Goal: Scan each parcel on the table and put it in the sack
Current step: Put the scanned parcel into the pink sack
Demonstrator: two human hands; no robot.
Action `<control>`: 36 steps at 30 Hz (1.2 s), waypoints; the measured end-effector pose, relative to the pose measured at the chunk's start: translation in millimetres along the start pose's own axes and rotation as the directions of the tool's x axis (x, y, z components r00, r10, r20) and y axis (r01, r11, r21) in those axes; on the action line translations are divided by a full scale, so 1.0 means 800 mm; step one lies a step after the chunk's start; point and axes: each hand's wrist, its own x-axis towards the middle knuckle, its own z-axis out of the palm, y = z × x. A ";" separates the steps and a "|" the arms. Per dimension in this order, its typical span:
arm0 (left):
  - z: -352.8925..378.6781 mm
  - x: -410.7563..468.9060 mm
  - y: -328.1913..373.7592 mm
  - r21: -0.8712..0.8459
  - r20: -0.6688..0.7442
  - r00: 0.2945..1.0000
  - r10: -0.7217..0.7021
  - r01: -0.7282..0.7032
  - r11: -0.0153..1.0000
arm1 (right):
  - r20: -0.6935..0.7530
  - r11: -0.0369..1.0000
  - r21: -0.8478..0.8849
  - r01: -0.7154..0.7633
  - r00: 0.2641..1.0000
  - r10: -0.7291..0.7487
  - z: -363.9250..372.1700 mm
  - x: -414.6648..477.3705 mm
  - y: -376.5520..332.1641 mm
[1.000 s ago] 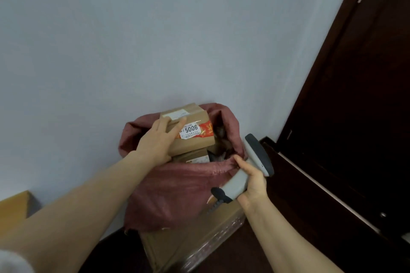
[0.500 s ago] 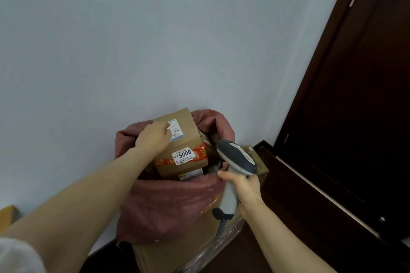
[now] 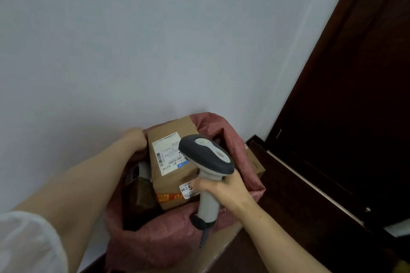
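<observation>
A pale grey painted wall (image 3: 155, 40) fills most of the view, with a dark brown wooden door (image 3: 343, 117) down the right side. Against the wall stands a dull red woven sack (image 3: 159, 239), its mouth open, resting on a large plain cardboard carton (image 3: 227, 237).

A brown cardboard parcel (image 3: 170, 186) sits in the sack's mouth and is not fully sunk. Its upper part rises above the rim. Its long axis runs from the near rim up and away toward the wall, with the labelled face tilted up to the camera.

A grey and off-white handheld barcode scanner (image 3: 206, 157) hangs just over the parcel's right side, its dark head covering part of the white shipping label (image 3: 166, 153).

The right hand (image 3: 224, 193) is wrapped round the scanner's handle, with its knuckles against the parcel's near right corner. The left hand (image 3: 134, 138) lies at the sack's far left rim, just beside the parcel's far left corner. Its fingers are turned away, so I cannot tell whether it grips the rim, the parcel or nothing.

The parcel lies between the two hands. With the right hand taken up by the scanner, the left hand looks better placed to press the parcel down along that axis into the sack.
</observation>
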 end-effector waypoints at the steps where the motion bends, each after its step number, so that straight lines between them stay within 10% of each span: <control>1: 0.003 0.008 0.000 -0.024 0.026 1.000 -0.005 0.006 1.000 | 0.003 1.000 0.014 -0.001 1.000 0.000 -0.001 0.003 0.002; 9: 0.021 0.059 -0.018 -0.077 0.011 1.000 0.010 -0.009 0.997 | 0.020 0.999 0.000 -0.053 0.998 0.053 -0.008 0.010 0.010; 21: -0.096 0.042 0.009 -0.183 -0.619 0.779 0.106 -0.274 0.944 | 0.012 0.997 0.000 -0.079 0.997 0.079 -0.007 0.017 0.022; 36: -0.063 0.004 0.018 -0.183 -0.497 0.846 0.193 -0.319 0.930 | 0.004 0.976 0.082 -0.203 0.979 0.204 0.041 0.086 0.004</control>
